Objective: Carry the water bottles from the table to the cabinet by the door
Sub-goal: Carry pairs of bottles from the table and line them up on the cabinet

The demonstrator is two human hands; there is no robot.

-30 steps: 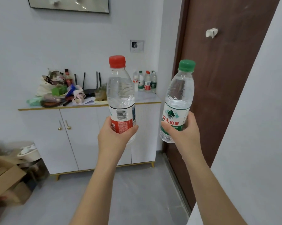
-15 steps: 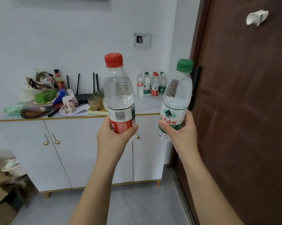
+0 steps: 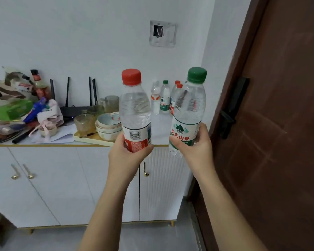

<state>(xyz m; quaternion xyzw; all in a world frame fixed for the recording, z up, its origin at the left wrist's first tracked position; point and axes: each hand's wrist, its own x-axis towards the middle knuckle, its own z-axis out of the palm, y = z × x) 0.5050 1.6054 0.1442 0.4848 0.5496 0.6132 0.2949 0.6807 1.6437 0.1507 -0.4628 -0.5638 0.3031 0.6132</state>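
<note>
My left hand point(image 3: 127, 156) grips the base of an upright red-capped water bottle point(image 3: 135, 113) with a red and white label. Around the lower part of a green-capped water bottle point(image 3: 190, 105), which has a green and white label, my right hand point(image 3: 196, 147) is closed. Both bottles are held up in front of the white cabinet point(image 3: 62, 178), just before its front edge near the right end. Several more water bottles point(image 3: 163, 98) stand at the back right of the cabinet top, by the wall corner.
A brown door point(image 3: 279, 124) with a black handle point(image 3: 228, 115) fills the right side. On the cabinet top sit a tray of stacked bowls point(image 3: 109, 127) and glass cups point(image 3: 83, 120), a black router point(image 3: 74, 109) and a heap of clutter point(image 3: 18, 105) at the left.
The cabinet and door have grown larger and closer in view. Both hands still hold their bottles upright, now close to the cabinet's front edge.
</note>
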